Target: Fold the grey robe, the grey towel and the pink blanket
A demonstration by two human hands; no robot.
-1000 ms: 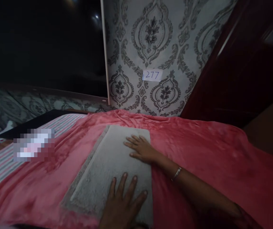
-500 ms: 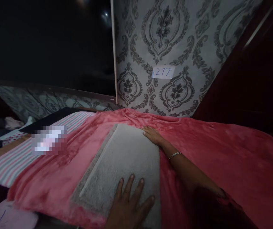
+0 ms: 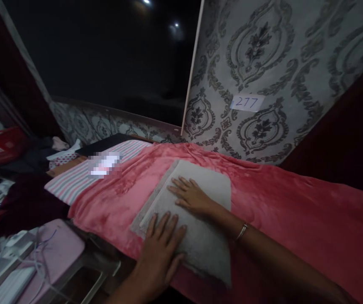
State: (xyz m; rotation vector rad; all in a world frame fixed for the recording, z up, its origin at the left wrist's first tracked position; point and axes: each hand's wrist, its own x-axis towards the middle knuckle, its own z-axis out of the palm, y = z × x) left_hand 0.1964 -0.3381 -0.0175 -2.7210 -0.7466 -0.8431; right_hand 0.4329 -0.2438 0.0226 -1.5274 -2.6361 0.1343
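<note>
A grey folded towel-like cloth [image 3: 206, 236] lies flat on a pink-red plush blanket [image 3: 279, 211]. Its left side shows a second layer sticking out beneath the top one. My left hand [image 3: 162, 245] rests on the near left part of the cloth, fingers spread. Farther back, my right hand [image 3: 189, 194] lies flat across the upper middle of the cloth, a bracelet on its wrist. Neither hand grips anything.
A striped cloth [image 3: 73, 181] runs along the blanket's left, with a blurred-out item on it. A pink stool [image 3: 64, 240] bearing cables stands at lower left. Behind are a large dark screen [image 3: 121, 63] and patterned wallpaper with a "277" paper label [image 3: 247, 102].
My right hand has slid from the cloth's far right edge to its upper middle. My left hand has moved toward the near left edge. The view has turned left.
</note>
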